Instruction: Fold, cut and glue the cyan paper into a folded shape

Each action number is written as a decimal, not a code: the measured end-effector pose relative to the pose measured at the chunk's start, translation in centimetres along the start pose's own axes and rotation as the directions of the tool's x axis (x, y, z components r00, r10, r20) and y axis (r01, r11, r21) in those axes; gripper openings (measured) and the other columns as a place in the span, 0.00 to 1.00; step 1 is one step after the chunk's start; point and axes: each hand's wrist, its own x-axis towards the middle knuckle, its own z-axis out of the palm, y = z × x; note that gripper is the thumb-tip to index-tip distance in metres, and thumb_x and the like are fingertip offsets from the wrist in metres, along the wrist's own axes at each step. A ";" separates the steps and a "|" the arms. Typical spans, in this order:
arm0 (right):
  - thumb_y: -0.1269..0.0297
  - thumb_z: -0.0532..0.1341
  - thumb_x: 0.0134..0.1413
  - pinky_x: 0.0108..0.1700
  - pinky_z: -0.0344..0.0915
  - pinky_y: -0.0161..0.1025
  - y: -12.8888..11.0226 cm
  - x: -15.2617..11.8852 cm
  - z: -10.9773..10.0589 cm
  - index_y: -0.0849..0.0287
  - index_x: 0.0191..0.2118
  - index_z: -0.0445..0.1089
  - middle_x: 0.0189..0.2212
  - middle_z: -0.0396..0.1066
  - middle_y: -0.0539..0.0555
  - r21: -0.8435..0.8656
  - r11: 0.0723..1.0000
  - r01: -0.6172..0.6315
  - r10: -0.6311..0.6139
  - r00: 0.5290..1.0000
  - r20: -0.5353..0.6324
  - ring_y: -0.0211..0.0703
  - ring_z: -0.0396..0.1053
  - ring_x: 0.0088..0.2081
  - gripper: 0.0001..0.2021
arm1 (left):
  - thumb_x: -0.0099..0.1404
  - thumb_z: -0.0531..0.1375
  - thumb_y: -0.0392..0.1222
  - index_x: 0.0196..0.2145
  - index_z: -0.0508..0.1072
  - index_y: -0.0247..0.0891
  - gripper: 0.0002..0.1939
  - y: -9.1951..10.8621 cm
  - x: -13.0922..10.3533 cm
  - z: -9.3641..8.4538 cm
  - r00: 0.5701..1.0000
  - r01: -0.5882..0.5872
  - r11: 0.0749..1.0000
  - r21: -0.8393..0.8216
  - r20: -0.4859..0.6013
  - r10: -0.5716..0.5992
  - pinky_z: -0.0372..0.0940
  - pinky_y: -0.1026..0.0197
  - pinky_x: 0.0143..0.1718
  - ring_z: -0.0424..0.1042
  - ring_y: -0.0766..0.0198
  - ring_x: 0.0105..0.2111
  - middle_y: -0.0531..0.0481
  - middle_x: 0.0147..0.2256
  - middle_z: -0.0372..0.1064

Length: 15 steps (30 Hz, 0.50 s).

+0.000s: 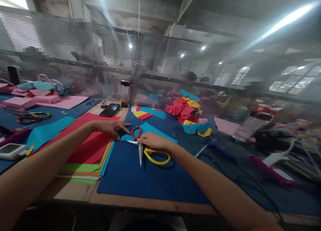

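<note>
My right hand (153, 141) is closed on scissors with one yellow handle (157, 158) and one red handle (136, 133); the blades are apart, one pointing toward the table's front edge. Beneath and behind the scissors lies a light-blue paper sheet (160, 132) on the dark blue mat (150, 184). My left hand (112, 128) has its fingers spread, above the right side of a stack of coloured sheets topped by red paper (87, 147). Its fingertips reach toward the left edge of the light-blue paper; contact is unclear.
A phone (109, 109) and a jar (124, 93) stand behind the stack. Red, yellow and blue folded pieces (184, 110) are heaped at the back. A glue gun (220, 150) and a bottle (254, 124) lie at right. Pink pieces (47, 97) and other scissors (31, 117) are at left.
</note>
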 end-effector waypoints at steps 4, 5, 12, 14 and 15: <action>0.59 0.55 0.67 0.24 0.50 0.33 -0.1 0.1 0.1 0.58 0.24 0.59 0.18 0.58 0.47 0.016 1.000 -0.004 0.004 1.000 0.011 0.33 0.55 0.20 0.18 | 0.61 0.69 0.55 0.60 0.72 0.56 0.30 0.1 -0.1 -0.2 1.000 0.005 1.000 0.015 0.027 -0.006 0.45 0.42 0.69 0.40 0.43 0.72 0.53 0.73 0.43; 0.59 0.54 0.67 0.24 0.51 0.33 -0.2 0.1 0.2 0.58 0.24 0.59 0.18 0.59 0.46 0.023 1.000 -0.006 0.005 1.000 0.015 0.33 0.55 0.20 0.18 | 0.60 0.69 0.56 0.61 0.72 0.56 0.31 0.1 -0.2 -0.2 0.999 0.006 1.000 0.018 0.033 -0.007 0.44 0.42 0.69 0.40 0.43 0.72 0.53 0.73 0.43; 0.60 0.54 0.67 0.23 0.52 0.32 -0.7 0.1 0.4 0.58 0.25 0.61 0.17 0.56 0.45 0.052 0.999 -0.012 0.011 1.000 0.019 0.33 0.54 0.19 0.17 | 0.65 0.65 0.57 0.61 0.71 0.57 0.28 0.2 -0.4 -0.6 0.999 0.008 1.000 0.021 0.044 -0.009 0.47 0.42 0.69 0.42 0.44 0.72 0.53 0.73 0.45; 0.59 0.54 0.67 0.24 0.52 0.32 -0.7 0.1 0.4 0.58 0.24 0.60 0.17 0.57 0.45 0.050 0.999 -0.010 0.009 1.000 0.015 0.33 0.55 0.19 0.18 | 0.68 0.61 0.57 0.60 0.73 0.55 0.24 0.3 -0.2 -0.5 1.000 0.010 1.000 0.015 0.024 -0.010 0.47 0.44 0.69 0.44 0.46 0.72 0.53 0.73 0.47; 0.59 0.55 0.67 0.24 0.52 0.32 -0.7 0.1 0.4 0.58 0.24 0.60 0.17 0.58 0.45 0.049 0.999 -0.010 0.009 1.000 0.016 0.33 0.55 0.19 0.18 | 0.68 0.61 0.57 0.59 0.74 0.54 0.23 0.3 -0.2 -0.4 1.000 0.010 1.000 0.011 0.009 -0.010 0.47 0.45 0.69 0.45 0.46 0.72 0.52 0.72 0.47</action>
